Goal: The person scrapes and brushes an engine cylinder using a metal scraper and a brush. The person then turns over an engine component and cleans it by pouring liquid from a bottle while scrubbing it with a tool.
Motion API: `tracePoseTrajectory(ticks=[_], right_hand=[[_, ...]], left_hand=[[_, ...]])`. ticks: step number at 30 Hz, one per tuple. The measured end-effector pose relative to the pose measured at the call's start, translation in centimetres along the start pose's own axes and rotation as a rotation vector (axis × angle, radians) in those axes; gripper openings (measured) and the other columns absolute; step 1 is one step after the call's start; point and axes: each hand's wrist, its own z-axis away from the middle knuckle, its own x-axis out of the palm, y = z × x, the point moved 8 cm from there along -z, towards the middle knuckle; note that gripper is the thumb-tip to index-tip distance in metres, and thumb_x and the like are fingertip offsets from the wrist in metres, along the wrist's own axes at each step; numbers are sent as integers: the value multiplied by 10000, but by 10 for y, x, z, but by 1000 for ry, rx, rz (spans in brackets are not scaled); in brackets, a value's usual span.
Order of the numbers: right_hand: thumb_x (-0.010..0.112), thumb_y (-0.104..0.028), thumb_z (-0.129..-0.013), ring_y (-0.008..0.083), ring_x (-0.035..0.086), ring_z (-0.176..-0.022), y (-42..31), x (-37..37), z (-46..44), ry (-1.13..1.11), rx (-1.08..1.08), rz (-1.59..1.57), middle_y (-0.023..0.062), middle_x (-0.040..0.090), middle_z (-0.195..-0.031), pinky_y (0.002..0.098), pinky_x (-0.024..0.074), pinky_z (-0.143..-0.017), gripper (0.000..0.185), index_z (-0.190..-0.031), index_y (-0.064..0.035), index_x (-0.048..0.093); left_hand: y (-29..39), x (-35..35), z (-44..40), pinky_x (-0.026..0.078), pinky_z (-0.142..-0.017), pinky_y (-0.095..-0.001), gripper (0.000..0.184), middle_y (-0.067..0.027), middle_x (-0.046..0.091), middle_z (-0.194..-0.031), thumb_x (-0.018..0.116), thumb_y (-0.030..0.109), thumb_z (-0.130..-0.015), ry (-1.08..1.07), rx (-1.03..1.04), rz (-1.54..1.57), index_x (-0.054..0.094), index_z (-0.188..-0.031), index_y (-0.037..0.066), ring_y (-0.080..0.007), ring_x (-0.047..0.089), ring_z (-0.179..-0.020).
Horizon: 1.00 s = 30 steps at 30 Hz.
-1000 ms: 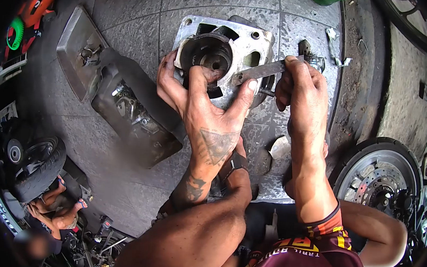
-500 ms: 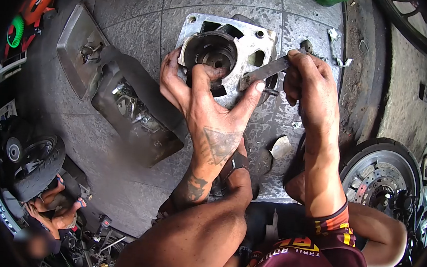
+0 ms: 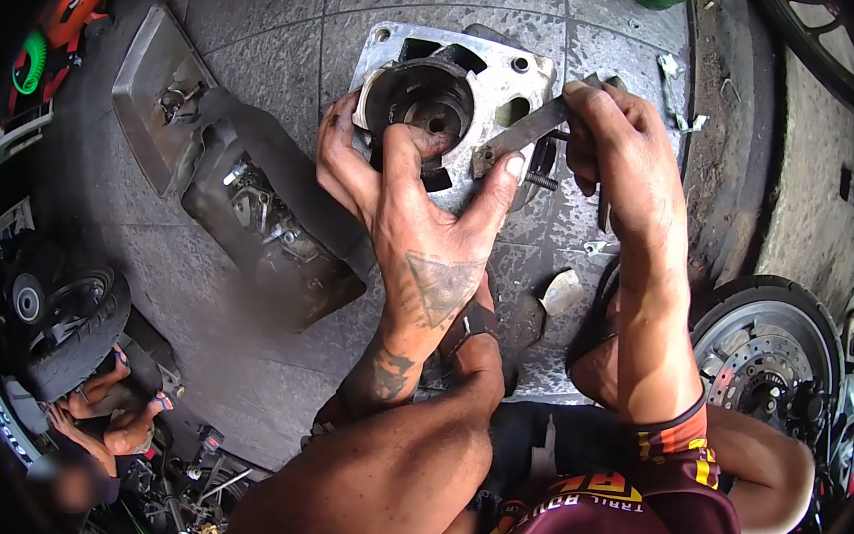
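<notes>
A metal engine casing [image 3: 481, 86] with a round dark bore lies on the tiled floor. My left hand [image 3: 422, 196] grips its near left side, with a finger inside the bore and the thumb stretched along the near edge. My right hand [image 3: 622, 147] pinches the far end of a flat dark metal strip [image 3: 526, 134]. The other end of the strip rests on the casing's flat face, close to my left thumb. A threaded stud [image 3: 541, 182] sticks out at the casing's right side.
Left of the casing are a metal tray [image 3: 150, 95] and a dark container [image 3: 280, 220] holding small metal parts. A wheel [image 3: 766, 354] is at the right, another tyre [image 3: 72, 319] at the lower left. Another person [image 3: 103, 427] sits at the lower left.
My right hand has moved slightly right and toward me, and the metal strip has turned to a steeper slant on the casing. My left hand has shifted little.
</notes>
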Motion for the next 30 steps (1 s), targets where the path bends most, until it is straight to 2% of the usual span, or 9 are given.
tracePoseTrajectory(ticks=[4, 8, 13, 20, 27, 30], right_hand=[[567, -379, -891, 144, 525, -554, -11, 1, -9, -1, -91, 172, 75, 558, -568, 345, 414, -557, 437, -780, 34, 654], [570, -384, -888, 144, 513, -546, -13, -1, -13, 24, -134, 186, 77, 555, -561, 351, 416, -553, 440, -782, 34, 657], [571, -377, -871, 153, 533, -539, -17, 1, -16, -148, -24, 200, 77, 546, -539, 353, 420, -545, 435, -792, 39, 669], [571, -359, -882, 164, 531, -538, -28, 7, -18, -115, -179, 262, 83, 529, -535, 367, 419, -551, 420, -807, 43, 669], [564, -355, -883, 154, 528, -543, -26, 7, -20, -135, -108, 298, 102, 548, -549, 360, 421, -553, 429, -798, 53, 666], [555, -348, -884, 200, 583, -568, -30, 9, -18, -114, -105, 332, 141, 575, -568, 380, 454, -594, 418, -811, 45, 675]], left_hand=[[0, 0, 0, 314, -1043, -485, 465, -228, 325, -1345, 858, 250, -721, 8, -4, -38, 514, -926, 13, -380, 312, -1282], [-2, 1, 0, 303, -1042, -499, 461, -229, 330, -1332, 858, 257, -722, 25, -1, 21, 516, -918, 16, -377, 308, -1282], [1, 0, 0, 269, -1042, -546, 473, -234, 336, -1306, 866, 273, -709, -9, 13, -13, 520, -913, 22, -381, 291, -1287], [2, 1, -1, 273, -1039, -543, 460, -233, 342, -1299, 858, 260, -715, -7, 10, -24, 515, -910, 21, -382, 291, -1285], [1, 1, -2, 282, -1034, -532, 453, -228, 351, -1283, 855, 258, -726, 8, 44, -17, 513, -907, 23, -370, 304, -1273], [3, 0, -3, 288, -1037, -514, 444, -224, 348, -1287, 856, 248, -728, -3, 32, -23, 516, -904, 21, -366, 308, -1270]])
